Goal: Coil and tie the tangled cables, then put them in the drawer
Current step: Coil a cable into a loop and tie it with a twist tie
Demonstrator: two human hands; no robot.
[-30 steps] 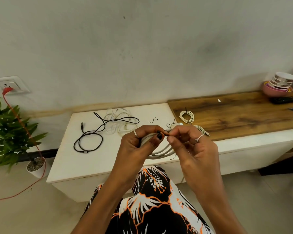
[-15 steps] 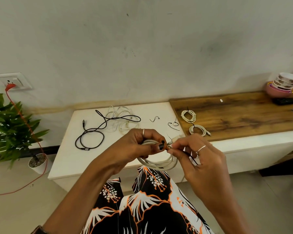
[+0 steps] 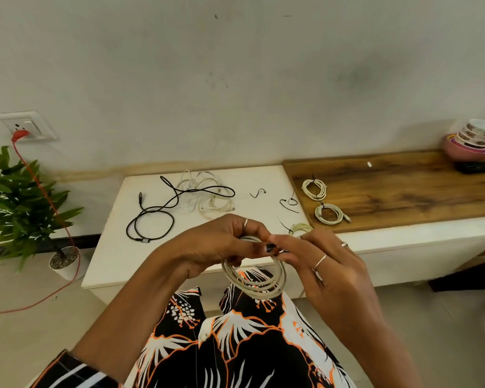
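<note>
Head view: left hand [image 3: 221, 242] grips the white coil [image 3: 254, 278] at its top, loops hanging below toward the lap, in front of the bench [image 3: 109, 261]. Right hand [image 3: 328, 264] fingers pinch at the same top spot, prob. a tie, too small to tell. Both hands equally near. Black cable [image 3: 151, 219] & white tangle [image 3: 205, 194] lie loose on bench, well apart from hands.

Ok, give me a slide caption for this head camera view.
Both hands tie a coiled white cable above the white bench.
</note>
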